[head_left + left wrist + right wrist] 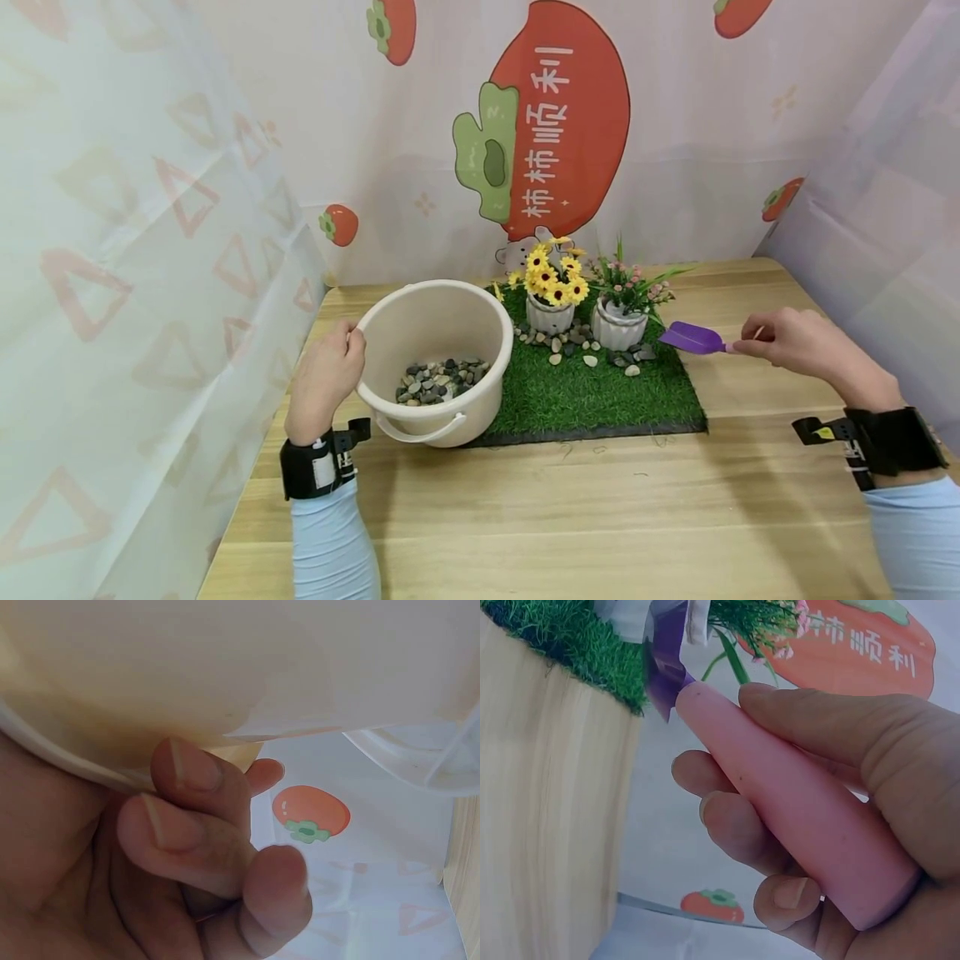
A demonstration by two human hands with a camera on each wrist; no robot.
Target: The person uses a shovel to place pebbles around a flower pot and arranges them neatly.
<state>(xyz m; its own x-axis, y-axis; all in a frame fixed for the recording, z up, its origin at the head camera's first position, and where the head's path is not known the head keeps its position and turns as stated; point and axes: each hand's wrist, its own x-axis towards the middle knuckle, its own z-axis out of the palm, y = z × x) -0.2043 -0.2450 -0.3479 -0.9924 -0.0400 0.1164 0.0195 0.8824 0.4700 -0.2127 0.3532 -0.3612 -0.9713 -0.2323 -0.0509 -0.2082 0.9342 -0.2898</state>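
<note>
While the left hand [324,379] grips the rim of the cream plastic bucket [431,321], its fingers [187,825] curled under the lip as the left wrist view shows, the right hand [795,342] holds a small scoop [693,338] with a purple blade and a pink handle [795,806]. Thumb on top and fingers curled beneath, that hand closes round the handle, and the blade points toward the artificial grass mat [592,392], reaching just over the mat's right edge. Standing on the wooden worktop [600,508], the bucket touches the left edge of the mat, with its handle hanging down on the near side. Dark and pale pebbles [438,381] lie in its bottom. On the far part of the mat stand two white ribbed pots, one with yellow sunflowers [553,279] and, to its right, one with small pink flowers [628,292] and green leaves. More pebbles [581,346] lie scattered on the mat in front of both pots. Behind the mat hangs a curtain printed with a large red persimmon [562,117]. Both wrists wear black straps over light blue sleeves.
</note>
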